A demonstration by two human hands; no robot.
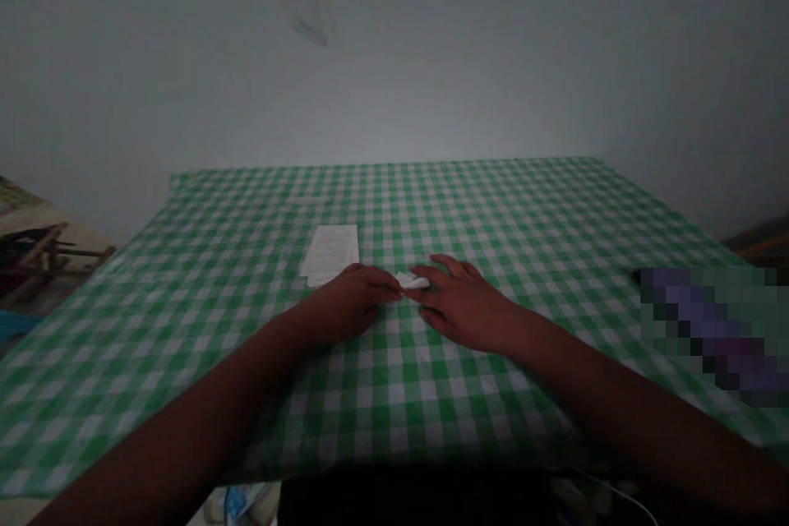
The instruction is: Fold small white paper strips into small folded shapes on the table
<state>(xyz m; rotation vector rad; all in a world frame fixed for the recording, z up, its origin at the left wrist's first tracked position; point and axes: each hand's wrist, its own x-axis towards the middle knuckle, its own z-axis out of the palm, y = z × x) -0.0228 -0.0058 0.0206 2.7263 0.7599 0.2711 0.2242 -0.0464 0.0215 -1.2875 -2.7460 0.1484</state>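
Folded paper point(412, 281), between side edges of table point(505, 214); left hand point(357, 300), right hand point(469, 304): grip pinched on it; folding seemingly partway; sheets point(333, 251) flat.

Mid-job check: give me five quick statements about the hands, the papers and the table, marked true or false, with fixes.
1. The printed sheets lie on the checked tablecloth. True.
2. The tablecloth's checks are red and white. False: they are green and white.
3. The left hand and the right hand both have fingers at the small folded white piece. True.
4. The right hand rests flat on the printed sheets. False: it is at the folded white piece; the sheets lie to its left.
5. Both hands wear gloves. False: both are bare.
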